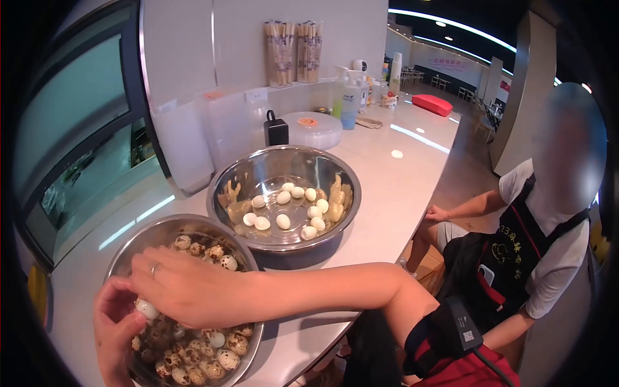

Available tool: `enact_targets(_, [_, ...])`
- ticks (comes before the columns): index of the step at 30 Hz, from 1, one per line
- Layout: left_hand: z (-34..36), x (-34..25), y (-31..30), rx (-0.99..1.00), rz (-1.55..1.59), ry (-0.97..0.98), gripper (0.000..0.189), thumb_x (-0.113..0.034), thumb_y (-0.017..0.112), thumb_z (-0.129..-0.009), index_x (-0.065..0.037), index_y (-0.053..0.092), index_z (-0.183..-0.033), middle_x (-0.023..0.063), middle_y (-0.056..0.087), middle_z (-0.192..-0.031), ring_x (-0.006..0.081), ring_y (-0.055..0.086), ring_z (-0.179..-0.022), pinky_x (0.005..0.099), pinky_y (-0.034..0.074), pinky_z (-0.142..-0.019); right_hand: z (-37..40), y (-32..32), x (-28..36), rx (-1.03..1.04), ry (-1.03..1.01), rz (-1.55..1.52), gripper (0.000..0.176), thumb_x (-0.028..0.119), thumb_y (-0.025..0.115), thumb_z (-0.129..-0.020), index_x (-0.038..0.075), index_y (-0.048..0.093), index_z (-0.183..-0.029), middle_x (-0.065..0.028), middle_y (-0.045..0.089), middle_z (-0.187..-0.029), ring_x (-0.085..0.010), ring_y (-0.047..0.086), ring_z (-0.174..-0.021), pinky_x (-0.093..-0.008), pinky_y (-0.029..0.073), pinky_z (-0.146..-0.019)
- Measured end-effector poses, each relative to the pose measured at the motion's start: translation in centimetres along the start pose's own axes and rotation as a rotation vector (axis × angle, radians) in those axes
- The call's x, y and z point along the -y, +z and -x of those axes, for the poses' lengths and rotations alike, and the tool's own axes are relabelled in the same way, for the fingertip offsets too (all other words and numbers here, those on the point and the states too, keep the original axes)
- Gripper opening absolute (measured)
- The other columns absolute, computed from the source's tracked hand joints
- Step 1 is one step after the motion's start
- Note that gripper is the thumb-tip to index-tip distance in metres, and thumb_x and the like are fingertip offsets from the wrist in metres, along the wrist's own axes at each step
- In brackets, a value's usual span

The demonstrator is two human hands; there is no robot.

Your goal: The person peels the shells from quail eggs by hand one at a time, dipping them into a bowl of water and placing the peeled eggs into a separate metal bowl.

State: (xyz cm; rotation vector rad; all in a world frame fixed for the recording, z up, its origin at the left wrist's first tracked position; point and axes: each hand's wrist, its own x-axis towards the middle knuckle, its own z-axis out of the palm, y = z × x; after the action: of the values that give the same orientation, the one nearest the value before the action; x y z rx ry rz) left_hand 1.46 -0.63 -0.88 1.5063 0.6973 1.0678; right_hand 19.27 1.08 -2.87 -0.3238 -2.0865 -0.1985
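At the lower left, my left hand (118, 329) pinches a pale quail egg (147, 310) between thumb and fingers. Right against that egg is my right hand (190, 290), reaching across from the right, a ring on one finger. Its fingers are curled together and their tips are hidden. Both hands are over a metal bowl (256, 342) of speckled quail eggs (193, 355), some with cracked shells. Just beyond stands a second metal bowl (351, 187) holding several white peeled eggs (283, 221) in a little liquid.
Behind the bowls are a small black box (276, 131), stacked plastic lids (316, 129) and pump bottles (349, 103). Bundled chopsticks (281, 55) stand on the wall ledge. A red case (432, 104) lies farther along the counter (387, 174). A person in a black apron (509, 258) sits at right.
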Motion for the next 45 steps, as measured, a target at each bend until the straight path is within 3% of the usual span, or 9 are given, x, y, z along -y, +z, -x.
enact_targets(11, [0.2, 0.3, -0.3, 0.096, -0.046, -0.136, 0.054, -0.022, 0.073, -0.068, -0.002, 0.041, -0.107, 0.0101, 0.055, -0.096, 0.0173, 0.060, -0.076, 0.0278, 0.052, -0.061, -0.2, 0.3, 0.4, -0.041, -0.120, -0.001, 0.017, 0.010, 0.053, -0.071, -0.004, 0.047, -0.080, -0.0142, 0.047, -0.084, -0.0274, 0.048, -0.076, -0.0358, 0.040, -0.067])
enact_targets(20, [0.0, 0.8, -0.6, 0.029, -0.215, -0.043, 0.045, -0.032, 0.067, -0.069, -0.003, 0.045, -0.095, 0.0058, 0.056, -0.075, 0.0124, 0.054, -0.047, 0.0216, 0.045, -0.038, 0.0, 0.2, 0.0, 0.089, 0.037, -0.157, 0.026, 0.010, 0.050, -0.074, -0.006, 0.044, -0.094, -0.0157, 0.046, -0.087, -0.0297, 0.047, -0.078, -0.0374, 0.039, -0.071])
enact_targets(24, [0.5, -0.3, -0.8, 0.106, -0.269, -0.133, 0.029, -0.017, 0.061, -0.080, -0.003, 0.051, -0.104, 0.0023, 0.054, -0.083, 0.0081, 0.050, -0.072, 0.0197, 0.040, -0.063, 0.0, 0.2, 0.1, 0.066, 0.031, -0.137, 0.027, 0.009, 0.050, -0.074, -0.007, 0.044, -0.095, -0.0160, 0.045, -0.089, -0.0294, 0.046, -0.080, -0.0375, 0.039, -0.071])
enact_targets(27, [0.5, 0.4, -1.0, 0.056, -0.262, -0.127, 0.027, -0.020, 0.061, -0.081, -0.006, 0.052, -0.103, -0.0013, 0.051, -0.077, 0.0036, 0.044, -0.064, 0.0161, 0.035, -0.055, 0.2, 0.4, 0.3, 0.117, 0.086, -0.167, 0.027, 0.008, 0.050, -0.073, -0.007, 0.044, -0.095, -0.0160, 0.045, -0.089, -0.0291, 0.046, -0.081, -0.0374, 0.039, -0.072])
enact_targets(29, [-0.3, 1.6, -1.9, 0.024, -0.159, -0.037, 0.040, -0.031, 0.067, -0.069, -0.005, 0.044, -0.088, 0.0057, 0.056, -0.074, 0.0126, 0.053, -0.047, 0.0220, 0.044, -0.036, 0.0, 0.2, 0.3, 0.069, 0.058, -0.156, 0.027, 0.007, 0.051, -0.072, -0.007, 0.044, -0.093, -0.0165, 0.045, -0.088, -0.0290, 0.045, -0.081, -0.0366, 0.039, -0.072])
enact_targets(32, [-0.4, 2.3, -2.4, -0.006, -0.171, 0.005, 0.036, -0.029, 0.066, -0.069, -0.007, 0.041, -0.083, 0.0060, 0.055, -0.072, 0.0133, 0.053, -0.047, 0.0221, 0.043, -0.033, 0.2, -0.1, 0.2, 0.120, 0.071, -0.129, 0.026, 0.006, 0.052, -0.070, -0.007, 0.044, -0.091, -0.0171, 0.044, -0.087, -0.0292, 0.045, -0.081, -0.0359, 0.039, -0.072])
enact_targets(37, [0.6, 0.2, -1.5, 0.083, -0.300, -0.118, 0.023, -0.020, 0.059, -0.083, -0.006, 0.052, -0.101, -0.0010, 0.051, -0.078, 0.0037, 0.044, -0.064, 0.0162, 0.035, -0.056, 0.5, 0.9, -1.2, 0.003, 0.150, -0.096, 0.020, 0.004, 0.053, -0.072, -0.007, 0.044, -0.086, -0.0166, 0.045, -0.084, -0.0296, 0.047, -0.080, -0.0374, 0.039, -0.069])
enact_targets(40, [0.6, -0.2, -1.3, 0.123, -0.277, -0.233, 0.027, -0.016, 0.058, -0.084, -0.005, 0.050, -0.108, 0.0031, 0.055, -0.088, 0.0075, 0.050, -0.074, 0.0191, 0.041, -0.062, 0.5, 1.1, -0.9, 0.006, 0.239, -0.164, 0.018, 0.006, 0.054, -0.072, -0.005, 0.045, -0.084, -0.0163, 0.047, -0.084, -0.0301, 0.049, -0.078, -0.0380, 0.040, -0.067])
enact_targets(45, [0.9, -0.5, -1.0, -0.010, -0.139, -0.218, 0.049, -0.010, 0.058, -0.083, -0.001, 0.036, -0.126, 0.0113, 0.050, -0.114, 0.0183, 0.054, -0.098, 0.0273, 0.047, -0.078, 0.5, 0.8, -0.4, -0.042, 0.018, -0.101, 0.019, 0.014, 0.059, -0.071, -0.001, 0.050, -0.080, -0.0148, 0.049, -0.086, -0.0292, 0.050, -0.075, -0.0377, 0.041, -0.064])
